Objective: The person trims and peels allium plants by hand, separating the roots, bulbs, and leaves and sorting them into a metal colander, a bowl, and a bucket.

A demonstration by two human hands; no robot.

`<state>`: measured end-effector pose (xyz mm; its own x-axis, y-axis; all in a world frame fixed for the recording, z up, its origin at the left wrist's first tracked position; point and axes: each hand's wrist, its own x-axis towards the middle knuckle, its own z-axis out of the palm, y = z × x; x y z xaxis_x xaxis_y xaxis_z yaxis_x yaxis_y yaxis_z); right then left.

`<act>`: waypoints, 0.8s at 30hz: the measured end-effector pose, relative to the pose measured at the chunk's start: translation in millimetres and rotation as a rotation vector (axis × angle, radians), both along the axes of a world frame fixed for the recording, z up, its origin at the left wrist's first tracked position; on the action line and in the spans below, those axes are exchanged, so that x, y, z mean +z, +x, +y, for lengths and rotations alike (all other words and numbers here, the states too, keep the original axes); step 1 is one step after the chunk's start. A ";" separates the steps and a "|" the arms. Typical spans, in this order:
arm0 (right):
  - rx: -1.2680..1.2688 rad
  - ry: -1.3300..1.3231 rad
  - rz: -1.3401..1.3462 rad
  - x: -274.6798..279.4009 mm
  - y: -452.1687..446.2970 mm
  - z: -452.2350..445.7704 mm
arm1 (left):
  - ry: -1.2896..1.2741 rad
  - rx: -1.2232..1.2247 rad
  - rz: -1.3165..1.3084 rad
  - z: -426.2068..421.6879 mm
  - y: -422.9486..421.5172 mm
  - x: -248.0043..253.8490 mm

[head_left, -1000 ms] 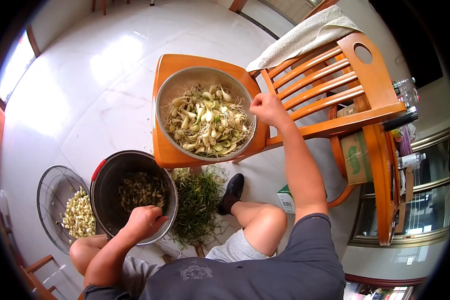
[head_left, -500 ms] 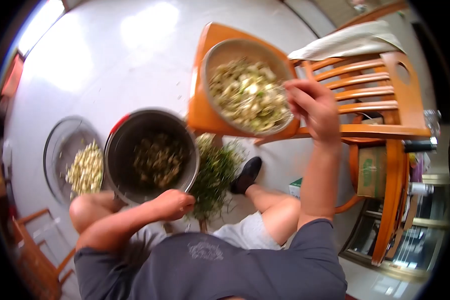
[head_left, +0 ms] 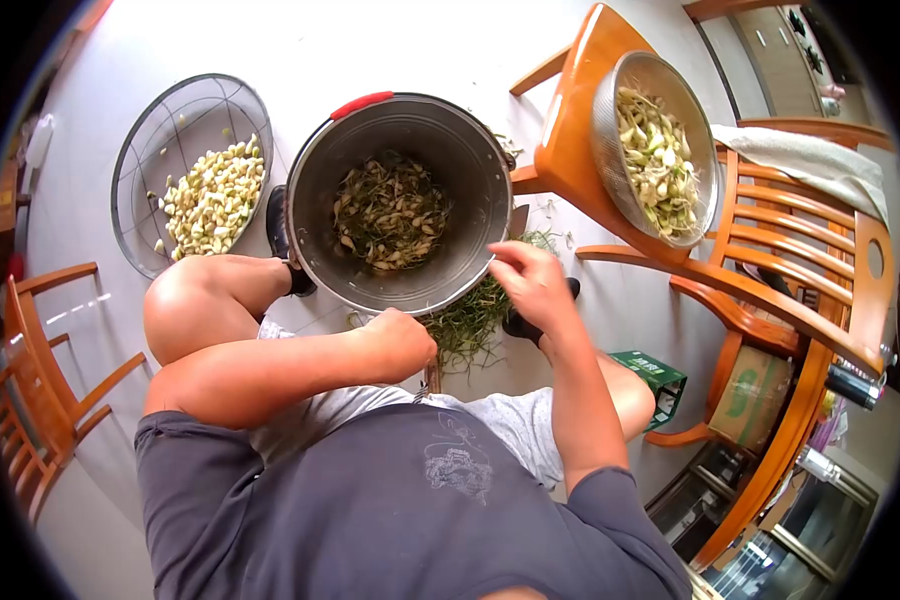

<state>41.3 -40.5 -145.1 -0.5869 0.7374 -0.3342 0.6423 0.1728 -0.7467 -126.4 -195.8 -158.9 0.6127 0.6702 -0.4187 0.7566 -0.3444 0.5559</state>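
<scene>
A deep metal pot [head_left: 315, 235] with a red grip on its rim stands before my knees, with untrimmed small bulbs [head_left: 390, 215] and green bits at its bottom. My left hand [head_left: 402, 345] is closed in a fist at the pot's near rim; whatever it holds is hidden. Just right of that rim is my right hand [head_left: 532, 288], its thumb and fingers pinched together on something too small to name. Beyond it, a metal colander [head_left: 615, 150] of stemmed bulbs [head_left: 660, 165] sits tilted on a wooden chair seat [head_left: 570, 130]. Cut green leaves [head_left: 470, 325] lie on the floor beneath my hands.
At the left, a round wire basket [head_left: 130, 165] holds pale trimmed bulbs [head_left: 215, 200]. Wooden chairs stand at the far left [head_left: 45, 360] and right [head_left: 795, 260], the right one draped with a white cloth [head_left: 810, 155]. A green box [head_left: 652, 378] is beside my right knee.
My right hand has left the colander's edge and come down beside the pot, near my left hand. My left hand stays closed by the pot's near rim. The view has shifted.
</scene>
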 end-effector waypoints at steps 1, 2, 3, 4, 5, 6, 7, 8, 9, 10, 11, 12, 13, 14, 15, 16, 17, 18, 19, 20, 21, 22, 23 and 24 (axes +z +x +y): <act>0.074 -0.109 -0.027 -7.9 -22.1 -7.8 | -0.016 -0.007 0.037 -10.6 -4.3 1.6; 0.221 -0.061 -0.106 -21.7 -44.2 -1.0 | 0.010 -0.035 0.108 -9.7 -6.3 0.6; 0.368 -0.018 -0.185 -41.5 -67.0 3.1 | 0.051 -0.014 0.110 -12.8 -10.6 0.5; 0.444 0.011 -0.260 -68.8 -85.1 3.1 | 0.086 0.007 0.112 -17.7 -13.5 1.1; 0.520 0.037 -0.336 -99.3 -100.4 0.6 | 0.119 0.028 0.112 -22.9 -16.6 1.5; 0.576 0.034 -0.441 -125.3 -115.0 -7.3 | 0.149 0.057 0.101 -31.9 -21.5 4.4; 0.636 0.041 -0.548 -152.5 -127.1 -9.1 | 0.147 0.064 0.101 -32.8 -24.9 8.9; 0.733 -0.053 -0.753 -184.4 -136.7 -8.6 | 0.181 0.104 0.097 -32.8 -28.1 14.3; 0.835 -0.036 -0.857 -176.3 -148.9 -17.8 | 0.205 0.141 0.098 -35.1 -34.1 23.3; 0.768 0.006 -0.913 -191.1 -144.6 -25.3 | 0.179 0.166 0.059 -31.1 -39.4 29.8; 0.696 0.049 -0.971 -211.9 -137.8 -29.9 | 0.156 0.189 0.017 -25.3 -45.8 34.2; 0.690 0.050 -0.956 -229.0 -133.4 -32.4 | 0.128 0.217 -0.035 -23.0 -54.4 40.7; 0.738 0.056 -0.959 -238.6 -130.8 -30.5 | 0.139 0.211 -0.016 -19.4 -60.1 45.1; 0.783 0.063 -0.963 -246.4 -127.8 -28.2 | 0.153 0.203 0.002 -17.0 -64.0 49.6; 0.827 0.075 -0.962 -249.3 -126.8 -27.9 | 0.170 0.195 0.025 -17.6 -66.6 53.7; 0.895 0.031 -0.956 -250.8 -125.7 -25.2 | 0.172 0.196 0.025 -18.6 -67.1 55.8; 0.963 -0.003 -0.948 -252.7 -127.2 -19.5 | 0.182 0.211 0.022 -18.4 -66.5 55.7; 1.030 -0.034 -0.939 -246.5 -133.4 -13.1 | 0.194 0.227 0.022 -18.1 -64.9 55.1; 0.949 -0.157 -0.868 -238.7 -137.2 -6.2 | 0.203 0.239 0.020 -19.6 -63.1 55.1; 0.863 -0.281 -0.794 -228.8 -138.0 0.4 | 0.200 0.238 0.019 -21.9 -62.9 55.2; 0.771 -0.401 -0.718 -210.6 -138.5 6.1 | 0.200 0.233 0.016 -23.2 -63.5 53.7; 0.525 -0.574 -0.576 -189.8 -134.4 12.8 | 0.204 0.228 0.010 -23.6 -62.0 51.1; 0.396 -0.612 -0.447 -157.9 -133.8 15.5 | 0.182 0.209 0.004 -24.5 -60.3 49.6; 0.333 -0.697 -0.354 -142.8 -128.4 21.4 | 0.163 0.189 0.001 -25.3 -58.4 48.2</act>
<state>-87.1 -19.1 -287.8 -0.5122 0.1019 -0.8528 0.8552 -0.0309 -0.5174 -184.8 -221.1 -110.7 0.4696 0.8319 -0.2958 0.8164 -0.2817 0.5040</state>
